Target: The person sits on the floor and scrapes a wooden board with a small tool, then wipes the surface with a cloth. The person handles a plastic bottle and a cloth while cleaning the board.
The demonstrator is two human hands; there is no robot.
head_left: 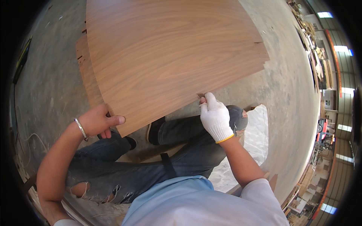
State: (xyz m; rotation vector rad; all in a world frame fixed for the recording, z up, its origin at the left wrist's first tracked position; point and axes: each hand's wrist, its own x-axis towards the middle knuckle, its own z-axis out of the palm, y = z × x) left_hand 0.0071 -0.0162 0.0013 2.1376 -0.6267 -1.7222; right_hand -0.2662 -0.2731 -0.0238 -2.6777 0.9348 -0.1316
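Observation:
A large brown wood-grain sheet (169, 56) spreads in front of me, with one corner pointing toward my lap. At that corner my bare left hand (101, 121), a silver bangle on its wrist, is closed on the edge, thumb on top and fingers below. Something dark shows by its fingers; I cannot make it out. Farther right, my right hand (215, 115), in a white knit glove with a yellow cuff, pinches the near edge. A small darker brown patch shows at its fingertips, and a bare fingertip pokes out of the glove.
More brown sheets (85, 67) lie beneath, their notched edges sticking out at the left. My legs in torn dark jeans (184, 130) are bent under the near edge. White sheeting (258, 128) lies on the concrete floor (290, 86) at right. Stacked boards (322, 71) stand farther off.

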